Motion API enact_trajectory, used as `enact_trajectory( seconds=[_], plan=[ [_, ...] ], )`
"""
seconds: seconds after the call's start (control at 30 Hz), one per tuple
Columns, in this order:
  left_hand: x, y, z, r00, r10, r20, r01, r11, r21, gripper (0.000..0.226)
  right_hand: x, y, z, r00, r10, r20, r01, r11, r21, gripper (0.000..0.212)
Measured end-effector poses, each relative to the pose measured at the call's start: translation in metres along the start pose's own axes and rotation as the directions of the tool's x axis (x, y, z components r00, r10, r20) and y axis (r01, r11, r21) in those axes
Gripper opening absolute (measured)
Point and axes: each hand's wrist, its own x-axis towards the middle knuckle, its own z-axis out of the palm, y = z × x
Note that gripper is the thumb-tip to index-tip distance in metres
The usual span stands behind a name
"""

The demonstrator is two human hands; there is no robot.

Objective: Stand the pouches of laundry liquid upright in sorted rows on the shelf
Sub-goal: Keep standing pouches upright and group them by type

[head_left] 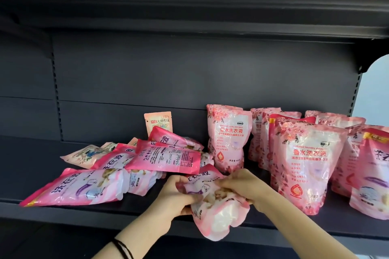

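A pink-and-white pouch of laundry liquid (216, 210) hangs half over the front edge of the dark shelf (134, 206). My left hand (176, 193) grips its left side and my right hand (240, 185) grips its right side. To the left, several pink pouches (166, 157) lie flat in a loose pile, the nearest one (84, 187) long and flat. To the right, several rose-print pouches stand upright in rows, with one (227, 139) apart at the back and a big one (305, 166) at the front.
A small orange sachet (158, 122) leans against the back panel behind the pile. A floral sachet (86, 154) lies at the pile's left. A pouch marked NEW (372, 172) stands at the far right. The upper shelf (189, 6) overhangs the space.
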Motion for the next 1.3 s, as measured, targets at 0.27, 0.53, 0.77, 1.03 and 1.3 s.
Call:
enact_trajectory(
  seconds=[0.27,0.53,0.77,1.03,1.3],
  plan=[
    [-0.011,0.011,0.038,0.956,0.287,0.064,-0.294,0.946,0.139,0.040,-0.033,0.003,-0.022,0.949,-0.214,-0.233,0.216,0.976,-0.018,0.010],
    [0.018,0.049,0.059,0.821,0.570,-0.015,-0.565,0.818,0.110,0.054,-0.020,0.005,-0.043,0.852,-0.313,-0.419,0.438,0.865,0.244,0.010],
    [0.061,0.050,0.059,0.937,0.324,0.134,-0.298,0.937,-0.181,0.051,-0.005,0.016,-0.040,0.714,-0.403,-0.573,0.628,0.731,0.267,0.015],
    [0.101,0.069,0.071,0.917,0.331,0.222,-0.310,0.942,-0.126,0.044,0.023,0.000,-0.052,0.656,-0.471,-0.590,0.671,0.722,0.169,0.016],
    [0.124,0.039,0.070,0.925,0.316,0.209,-0.325,0.946,0.010,0.049,0.060,0.026,-0.043,0.725,-0.427,-0.541,0.534,0.844,0.050,0.021]
  ],
)
